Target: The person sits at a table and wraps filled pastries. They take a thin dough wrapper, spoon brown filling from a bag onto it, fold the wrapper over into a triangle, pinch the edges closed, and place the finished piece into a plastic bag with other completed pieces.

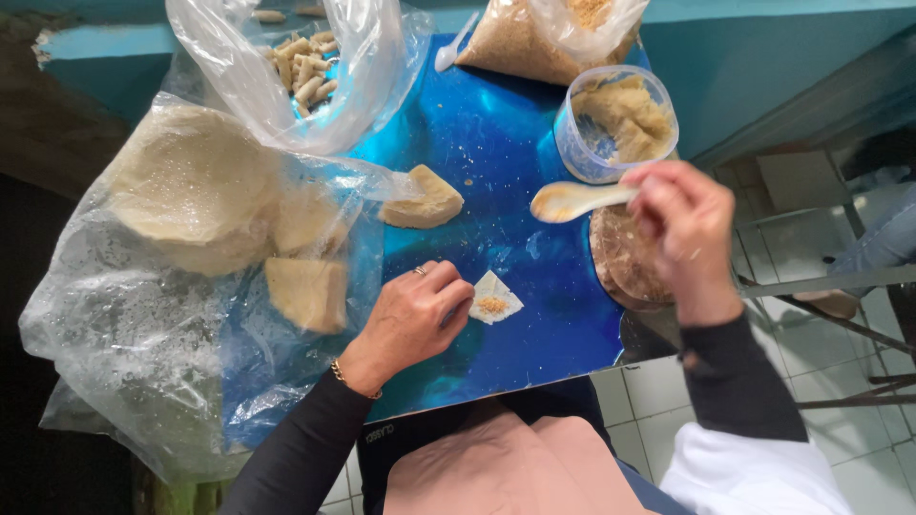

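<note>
Your left hand (412,315) pins the filled wrapper (494,298) on the blue tray (496,133) | your right hand (682,229) grips a spoon (572,200) | clear tub (615,122) holds crumbly filling | bag (305,67) holds rolls.

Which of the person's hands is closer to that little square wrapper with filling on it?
The left hand. Its fingers touch the left edge of the small wrapper on the blue table. The right hand is up and to the right of it, holding a spoon.
</note>
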Motion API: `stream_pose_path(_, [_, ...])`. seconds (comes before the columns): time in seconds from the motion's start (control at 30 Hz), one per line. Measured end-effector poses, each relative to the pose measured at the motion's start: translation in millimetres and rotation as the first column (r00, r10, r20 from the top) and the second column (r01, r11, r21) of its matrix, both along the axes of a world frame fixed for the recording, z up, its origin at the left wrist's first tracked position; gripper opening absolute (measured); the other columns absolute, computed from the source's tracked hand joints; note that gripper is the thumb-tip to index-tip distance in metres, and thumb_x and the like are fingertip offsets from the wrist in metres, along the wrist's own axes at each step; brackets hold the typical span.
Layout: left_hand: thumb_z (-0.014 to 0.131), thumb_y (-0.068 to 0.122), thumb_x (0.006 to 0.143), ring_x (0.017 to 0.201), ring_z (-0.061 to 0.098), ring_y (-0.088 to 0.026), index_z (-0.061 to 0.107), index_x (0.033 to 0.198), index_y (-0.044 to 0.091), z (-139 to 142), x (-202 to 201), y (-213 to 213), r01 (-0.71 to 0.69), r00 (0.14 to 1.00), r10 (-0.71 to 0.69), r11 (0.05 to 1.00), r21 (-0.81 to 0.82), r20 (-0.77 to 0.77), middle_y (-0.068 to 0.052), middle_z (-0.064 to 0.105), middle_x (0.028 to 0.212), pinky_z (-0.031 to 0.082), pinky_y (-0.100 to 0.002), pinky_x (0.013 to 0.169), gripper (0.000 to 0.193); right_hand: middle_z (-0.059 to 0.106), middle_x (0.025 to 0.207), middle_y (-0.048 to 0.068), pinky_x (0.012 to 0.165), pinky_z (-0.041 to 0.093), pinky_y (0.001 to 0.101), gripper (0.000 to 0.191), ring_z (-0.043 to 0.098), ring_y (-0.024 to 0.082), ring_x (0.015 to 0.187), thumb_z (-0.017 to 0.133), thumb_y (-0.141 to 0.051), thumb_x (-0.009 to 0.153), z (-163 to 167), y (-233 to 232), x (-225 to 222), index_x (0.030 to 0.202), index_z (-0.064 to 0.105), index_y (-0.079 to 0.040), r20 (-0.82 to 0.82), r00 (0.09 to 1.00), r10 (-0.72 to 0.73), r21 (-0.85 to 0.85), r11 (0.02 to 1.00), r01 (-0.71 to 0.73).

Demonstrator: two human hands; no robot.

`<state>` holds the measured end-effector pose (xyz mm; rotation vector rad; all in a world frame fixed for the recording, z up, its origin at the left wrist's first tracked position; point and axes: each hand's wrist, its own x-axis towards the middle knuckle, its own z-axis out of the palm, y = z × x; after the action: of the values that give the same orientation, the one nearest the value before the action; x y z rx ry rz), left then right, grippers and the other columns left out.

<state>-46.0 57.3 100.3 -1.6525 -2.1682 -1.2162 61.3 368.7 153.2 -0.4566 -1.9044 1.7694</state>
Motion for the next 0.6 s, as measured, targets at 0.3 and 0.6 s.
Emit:
stream_pose_path(0.3, [0.076, 0.013, 0.083, 0.081, 0.061, -0.026, 0.061, 0.086, 0.009, -4, -16, -13, -0.088, 0.996, 0.083, 0.984, -0.155, -0.037, -0.007, 0.057, 0.084, 0.05, -0.039, 0.066, 0.016, 0.064, 0.08, 0.013, 0.055, 0.039, 0.0346, 0.018, 0.055, 0.023, 0.06, 0.068, -0.003, 0.108, 3, 152, -199, 0.092, 0.063, 0.003, -0.446, 0.89, -0.09, 0.653, 0.648, 0.393])
stream_pose_path(0.6, [0.078, 0.016, 0.078, 0.087, 0.061, -0.028, 0.064, 0.084, 0.009, -12, -14, -16, -0.086, 0.986, 0.118, 0.966, -0.246, 0.119, -0.007, 0.058, 0.085, 0.049, -0.042, 0.069, 0.018, 0.062, 0.104, 0.024, 0.087, 0.05, 0.0477, 0.014, 0.059, 0.042, 0.101, 0.071, -0.007, 0.097, -3, 7, -142, 0.108, 0.066, 0.0, -0.269, 0.963, -0.027, 0.961, -0.076, 0.266])
